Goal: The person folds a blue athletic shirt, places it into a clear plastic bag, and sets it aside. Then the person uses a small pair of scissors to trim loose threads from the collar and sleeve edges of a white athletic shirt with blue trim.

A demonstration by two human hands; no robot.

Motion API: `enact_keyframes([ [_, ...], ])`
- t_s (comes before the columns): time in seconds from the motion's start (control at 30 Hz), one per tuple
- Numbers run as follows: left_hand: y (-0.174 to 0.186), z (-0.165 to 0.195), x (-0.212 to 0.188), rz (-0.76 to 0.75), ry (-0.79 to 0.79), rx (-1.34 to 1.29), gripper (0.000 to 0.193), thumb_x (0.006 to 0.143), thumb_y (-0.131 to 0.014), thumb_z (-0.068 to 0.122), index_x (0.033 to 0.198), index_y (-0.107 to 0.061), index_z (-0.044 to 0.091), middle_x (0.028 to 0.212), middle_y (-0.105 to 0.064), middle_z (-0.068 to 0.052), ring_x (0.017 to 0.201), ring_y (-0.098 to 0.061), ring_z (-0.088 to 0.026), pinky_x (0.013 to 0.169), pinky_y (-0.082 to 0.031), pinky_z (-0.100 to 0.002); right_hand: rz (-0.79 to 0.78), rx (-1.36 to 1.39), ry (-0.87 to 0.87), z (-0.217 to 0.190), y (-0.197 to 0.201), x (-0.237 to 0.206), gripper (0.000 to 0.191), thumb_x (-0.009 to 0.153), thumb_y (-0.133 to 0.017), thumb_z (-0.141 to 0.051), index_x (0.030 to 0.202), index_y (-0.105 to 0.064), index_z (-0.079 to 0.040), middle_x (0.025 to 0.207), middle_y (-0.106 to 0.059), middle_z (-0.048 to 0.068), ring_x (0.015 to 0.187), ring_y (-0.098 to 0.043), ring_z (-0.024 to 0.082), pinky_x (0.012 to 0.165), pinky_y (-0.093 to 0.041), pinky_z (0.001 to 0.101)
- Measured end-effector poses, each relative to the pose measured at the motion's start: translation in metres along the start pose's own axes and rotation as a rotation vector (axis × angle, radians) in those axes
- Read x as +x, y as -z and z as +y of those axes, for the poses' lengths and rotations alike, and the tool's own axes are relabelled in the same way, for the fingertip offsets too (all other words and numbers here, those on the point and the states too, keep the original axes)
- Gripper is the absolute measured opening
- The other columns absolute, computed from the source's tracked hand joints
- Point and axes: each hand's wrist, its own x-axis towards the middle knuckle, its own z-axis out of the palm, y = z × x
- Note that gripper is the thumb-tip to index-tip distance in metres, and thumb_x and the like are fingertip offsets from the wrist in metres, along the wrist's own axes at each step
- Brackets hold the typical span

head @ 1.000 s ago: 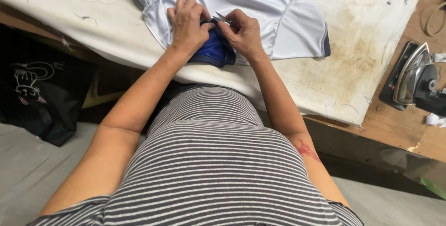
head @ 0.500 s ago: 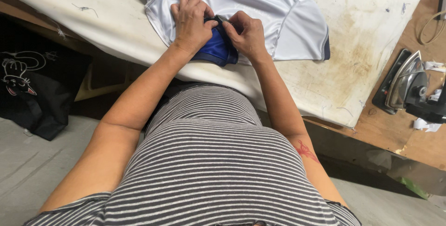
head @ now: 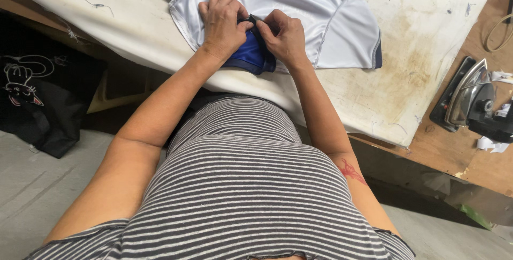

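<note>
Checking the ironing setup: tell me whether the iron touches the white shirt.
Apart. The head view shows the iron on bare wood to the right, with stained white padding between it and the white shirt.

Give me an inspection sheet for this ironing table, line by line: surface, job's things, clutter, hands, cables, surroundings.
Surface: white padded table cover, stained yellow-brown, stray threads on it.
Job's things: pale grey shiny garment spread flat; its dark blue fabric part bunched at the near edge.
Clutter: metal flat iron on the brown wooden board, white paper scraps beside it.
Hands: left hand presses on the blue part; right hand pinches it, fingers curled.
Cables: pale cord loop at the far right.
Surroundings: black bag on the grey floor, left.
</note>
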Motion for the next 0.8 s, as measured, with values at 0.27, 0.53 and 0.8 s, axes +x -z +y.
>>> enact_keyframes([
  [0.27, 0.001, 0.001, 0.001, 0.006, 0.0, -0.001, 0.021, 0.075, -0.093, 0.02, 0.082, -0.074, 0.012, 0.098, -0.064, -0.001, 0.106, -0.052, -0.024, 0.092, -0.03, -0.042, -0.015, 0.009, -0.031, -0.005, 0.003, 0.002, 0.025, 0.092, -0.078, -0.022, 0.084, -0.07, 0.0, 0.066, -0.072, 0.008, 0.056, -0.063, 0.012, 0.054, -0.049, 0.0267],
  [0.53, -0.003, 0.0, -0.001, -0.001, 0.008, -0.011, 0.021, 0.076, -0.092, 0.02, 0.082, -0.074, 0.012, 0.097, -0.063, 0.0, 0.105, -0.053, -0.023, 0.092, -0.03, -0.042, 0.003, 0.051, -0.014, 0.016, -0.006, 0.003, 0.023, 0.094, -0.077, -0.02, 0.084, -0.07, -0.001, 0.067, -0.07, 0.004, 0.058, -0.061, 0.009, 0.055, -0.048, 0.0247],
  [0.8, 0.096, -0.013, 0.001, -0.497, -0.068, -0.242, 0.037, 0.085, -0.069, 0.001, 0.12, -0.067, 0.011, 0.122, -0.062, -0.007, 0.115, -0.059, -0.024, 0.109, -0.04, -0.05, 0.109, 0.115, -0.014, 0.022, 0.084, -0.039, 0.027, 0.092, -0.084, -0.009, 0.107, -0.065, 0.001, 0.096, -0.069, 0.005, 0.084, -0.062, 0.008, 0.07, -0.053, 0.0239],
])
